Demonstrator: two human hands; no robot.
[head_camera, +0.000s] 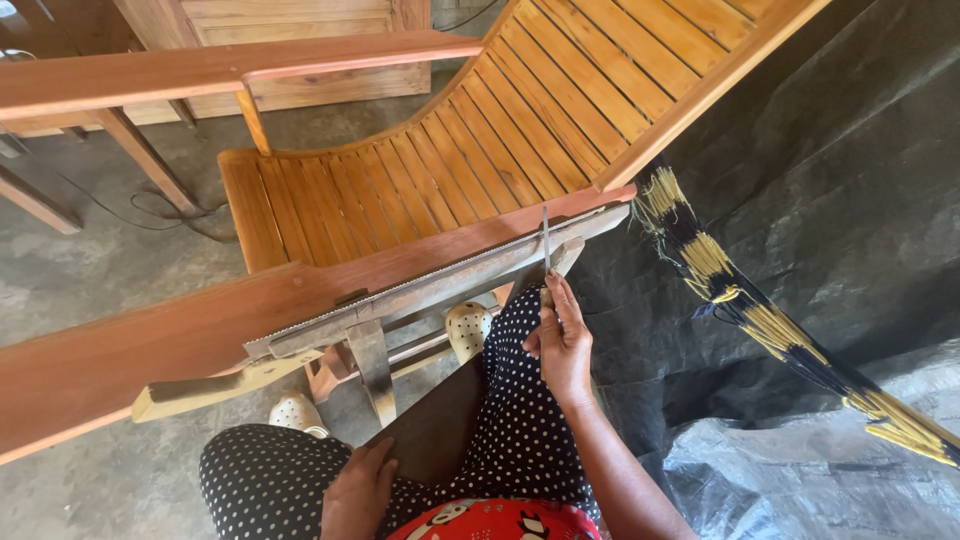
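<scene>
Steel file (546, 240) in right hand (562, 345), across clamped saw blade (430, 282)

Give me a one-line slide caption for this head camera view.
Seated person's right hand sets a slim file against a handsaw blade clamped along a wooden lounge chair's armrest; left hand rests on lap.

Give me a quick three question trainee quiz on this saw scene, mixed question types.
1. True or false: the right hand holds a thin file against the saw blade.
2. Where does the left hand rest? A on the saw handle, B on the person's lap, C on the broom.
3. Fill in: the striped broom lies on a black ____.

Key: 1 true; 2 B; 3 tarp.
</scene>
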